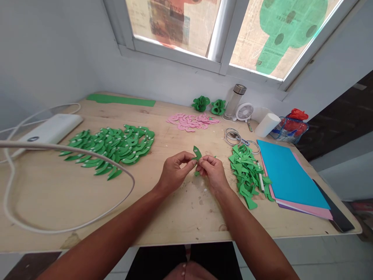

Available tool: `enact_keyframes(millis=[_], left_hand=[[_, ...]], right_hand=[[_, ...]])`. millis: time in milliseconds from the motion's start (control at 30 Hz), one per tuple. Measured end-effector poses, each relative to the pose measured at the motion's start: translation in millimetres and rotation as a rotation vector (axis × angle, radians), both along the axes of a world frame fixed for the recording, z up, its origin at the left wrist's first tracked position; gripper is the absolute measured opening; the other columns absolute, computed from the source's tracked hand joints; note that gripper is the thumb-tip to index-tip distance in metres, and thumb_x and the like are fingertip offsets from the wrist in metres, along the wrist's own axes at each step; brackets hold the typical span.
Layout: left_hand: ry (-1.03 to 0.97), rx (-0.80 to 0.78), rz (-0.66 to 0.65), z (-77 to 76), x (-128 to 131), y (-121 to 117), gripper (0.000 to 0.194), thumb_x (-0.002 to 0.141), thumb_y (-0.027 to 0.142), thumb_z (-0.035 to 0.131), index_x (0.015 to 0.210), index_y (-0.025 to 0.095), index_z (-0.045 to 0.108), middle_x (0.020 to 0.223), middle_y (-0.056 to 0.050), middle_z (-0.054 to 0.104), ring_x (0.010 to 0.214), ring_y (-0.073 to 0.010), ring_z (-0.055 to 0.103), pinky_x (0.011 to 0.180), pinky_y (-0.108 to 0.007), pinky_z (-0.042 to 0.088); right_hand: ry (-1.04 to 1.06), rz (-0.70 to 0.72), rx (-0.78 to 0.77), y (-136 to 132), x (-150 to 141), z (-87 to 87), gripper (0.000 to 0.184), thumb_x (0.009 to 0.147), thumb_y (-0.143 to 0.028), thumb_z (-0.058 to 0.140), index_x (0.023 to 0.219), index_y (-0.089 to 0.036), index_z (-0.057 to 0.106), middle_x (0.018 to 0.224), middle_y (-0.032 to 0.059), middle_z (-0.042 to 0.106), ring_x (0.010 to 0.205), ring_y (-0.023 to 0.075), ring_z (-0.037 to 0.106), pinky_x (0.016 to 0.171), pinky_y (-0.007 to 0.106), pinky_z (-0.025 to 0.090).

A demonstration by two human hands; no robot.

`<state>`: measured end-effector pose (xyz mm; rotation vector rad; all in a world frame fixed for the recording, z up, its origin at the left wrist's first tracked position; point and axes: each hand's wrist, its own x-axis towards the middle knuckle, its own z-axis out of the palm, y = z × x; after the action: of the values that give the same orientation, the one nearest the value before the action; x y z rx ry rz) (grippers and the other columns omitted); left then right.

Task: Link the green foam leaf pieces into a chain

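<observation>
My left hand (174, 171) and my right hand (213, 171) meet over the middle of the wooden table (72, 202). Both pinch a small green paper leaf (197, 152) that sticks up between the fingertips. To the left lies a spread of finished green leaves (112, 147) with small white tabs. Just right of my right hand sits a heap of cut green paper pieces (246, 171), with a white pen (260, 179) lying in it.
Pink paper cutouts (192, 121) and two green paper flowers (208, 105) lie toward the back. A bottle (235, 101), small fan (244, 112), tape rings (233, 136) and coloured sheets (288, 175) fill the right side. A white power bank (48, 132) and cable (17, 214) lie left.
</observation>
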<state>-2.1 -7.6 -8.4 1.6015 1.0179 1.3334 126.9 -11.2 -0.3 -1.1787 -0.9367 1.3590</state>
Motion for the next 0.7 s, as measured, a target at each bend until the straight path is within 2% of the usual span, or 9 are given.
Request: enact_keyframes(millis=[233,500,700], left_hand=[[0.001,-0.008,-0.008,-3.0,-1.9,1.1,0.010,0.077,0.025,0.059,0.072,0.016,0.061,0.070,-0.001,0.061,0.067,-0.0126,0.055,0.064,-0.023,0.045],[0.076,0.050,0.004,3.9,-0.9,-0.8,0.010,0.077,0.024,0.057,0.072,0.016,0.062,0.070,-0.001,0.062,0.066,-0.0128,0.057,0.065,-0.024,0.046],[0.118,0.089,0.012,3.6,-1.0,-1.3,0.010,0.077,0.023,0.056,0.072,0.017,0.062,0.071,-0.001,0.063,0.066,-0.0130,0.057,0.066,-0.024,0.046]], right_hand=[[0.130,0.082,-0.015,0.9,3.1,-4.0,0.011,0.064,-0.026,0.061,0.060,-0.016,0.061,0.050,-0.0019,0.059,0.041,0.0056,0.041,0.041,0.019,0.026],[0.174,0.087,-0.045,1.1,4.6,-6.2,0.012,0.063,-0.025,0.064,0.058,-0.015,0.059,0.048,-0.0022,0.057,0.040,0.0047,0.040,0.040,0.018,0.024],[0.169,0.090,-0.044,2.1,5.3,-7.0,0.012,0.062,-0.024,0.063,0.055,-0.015,0.057,0.046,-0.0026,0.055,0.039,0.0049,0.039,0.039,0.019,0.022]])
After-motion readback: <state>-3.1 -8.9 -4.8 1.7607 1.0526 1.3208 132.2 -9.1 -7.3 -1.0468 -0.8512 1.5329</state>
